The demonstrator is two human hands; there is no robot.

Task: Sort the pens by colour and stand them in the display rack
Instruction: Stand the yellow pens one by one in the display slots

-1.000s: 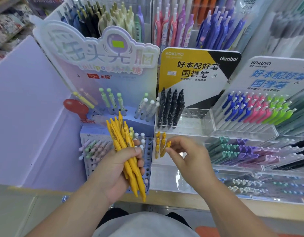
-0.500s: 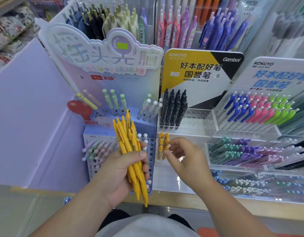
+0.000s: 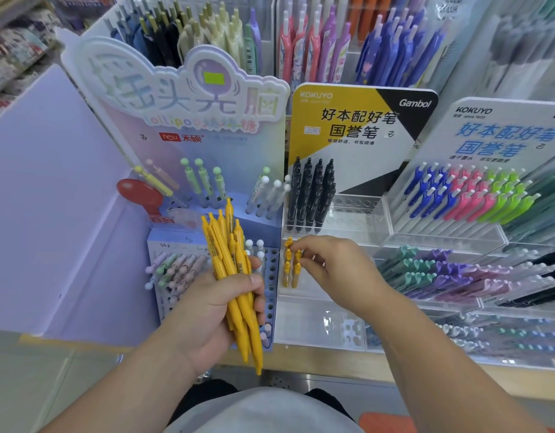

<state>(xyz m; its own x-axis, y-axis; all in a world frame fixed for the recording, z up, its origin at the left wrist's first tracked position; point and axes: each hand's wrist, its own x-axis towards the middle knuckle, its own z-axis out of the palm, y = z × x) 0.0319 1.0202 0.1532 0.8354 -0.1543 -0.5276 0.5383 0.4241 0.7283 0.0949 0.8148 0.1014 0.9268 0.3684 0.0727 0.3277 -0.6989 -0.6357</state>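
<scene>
Pens & rack: mostly plastic.
The yellow pens look like smooth plastic, semi-matt. The rack is clear glossy plastic w/ reflections. The header card seems printed board, slight sheen. The shelf edge is wood-look, matt.

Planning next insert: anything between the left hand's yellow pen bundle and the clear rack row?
Only the right hand, at the standing yellow pens, is over that row of the clear rack. Nothing else visible blocks the bundle in the left hand.

Lilac side panel at left, pale wooden shelf edge below, blurred stocked shelves far left
</scene>
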